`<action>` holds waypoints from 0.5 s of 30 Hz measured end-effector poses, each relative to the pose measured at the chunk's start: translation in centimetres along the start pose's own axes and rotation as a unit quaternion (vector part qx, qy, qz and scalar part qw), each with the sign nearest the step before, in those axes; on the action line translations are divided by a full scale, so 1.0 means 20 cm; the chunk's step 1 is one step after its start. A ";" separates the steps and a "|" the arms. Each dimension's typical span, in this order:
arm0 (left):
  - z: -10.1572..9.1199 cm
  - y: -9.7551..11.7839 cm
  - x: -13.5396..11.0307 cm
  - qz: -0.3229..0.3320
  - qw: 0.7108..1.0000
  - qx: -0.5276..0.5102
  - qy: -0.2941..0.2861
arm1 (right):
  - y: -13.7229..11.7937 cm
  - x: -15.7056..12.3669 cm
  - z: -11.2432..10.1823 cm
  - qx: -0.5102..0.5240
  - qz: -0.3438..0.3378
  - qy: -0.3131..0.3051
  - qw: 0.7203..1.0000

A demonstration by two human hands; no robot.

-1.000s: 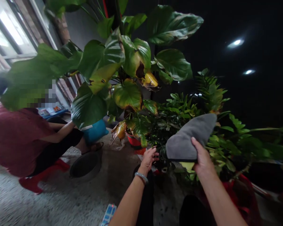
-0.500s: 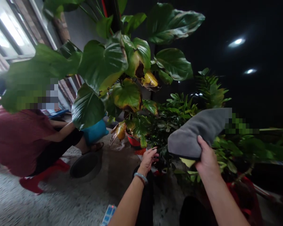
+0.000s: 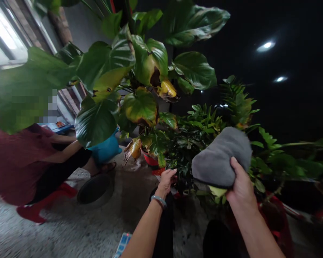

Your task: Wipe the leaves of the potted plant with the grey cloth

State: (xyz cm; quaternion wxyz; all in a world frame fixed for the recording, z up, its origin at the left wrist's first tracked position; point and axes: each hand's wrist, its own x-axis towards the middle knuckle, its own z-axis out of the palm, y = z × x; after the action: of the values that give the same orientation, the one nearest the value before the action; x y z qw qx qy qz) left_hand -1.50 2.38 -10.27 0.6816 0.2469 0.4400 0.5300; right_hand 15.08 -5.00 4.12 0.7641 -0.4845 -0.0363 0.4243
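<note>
My right hand [image 3: 240,186] grips a thick grey cloth [image 3: 220,157], thumb on top and the other fingers hidden underneath. The folded cloth has a dark edge, and a pale yellow patch shows below it; whether that is its underside or a leaf I cannot tell. My left hand [image 3: 167,181], a bracelet at its wrist, is at the edge of a dark, small-leaved plant [image 3: 187,141]. Its fingers are loosely bent and apart, with nothing visible in them. Above it, a large-leaved plant [image 3: 141,107] has several yellowed, brown-edged leaves.
At left a person in a dark red shirt [image 3: 13,165] sits on a red stool [image 3: 47,202]. A dark basin [image 3: 95,188] stands on the floor near a blue item [image 3: 104,147]. Red pots [image 3: 150,161] hold plants; a dark glossy wall [image 3: 285,53] rises behind.
The far end of the grey cloth has folded down and inward in my right hand. My left hand's fingers have bent more. The view has shifted slightly.
</note>
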 end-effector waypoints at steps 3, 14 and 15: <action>0.00 -0.01 0.00 -0.006 1.000 -0.011 0.000 | 0.09 0.02 0.04 -0.010 0.115 -0.027 0.993; -0.02 0.02 0.00 -0.019 0.999 -0.030 -0.018 | 0.08 -0.12 -0.06 -0.129 0.013 -0.065 0.989; -0.02 0.02 -0.01 -0.019 0.999 -0.024 -0.020 | 0.03 -0.08 0.00 -0.094 -0.023 -0.052 0.994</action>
State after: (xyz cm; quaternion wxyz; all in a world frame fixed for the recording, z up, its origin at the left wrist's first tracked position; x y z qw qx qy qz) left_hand -2.03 2.29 -9.99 0.7058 0.2323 0.4180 0.5226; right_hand 13.74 -5.95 4.22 0.7215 -0.5309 -0.1268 0.4260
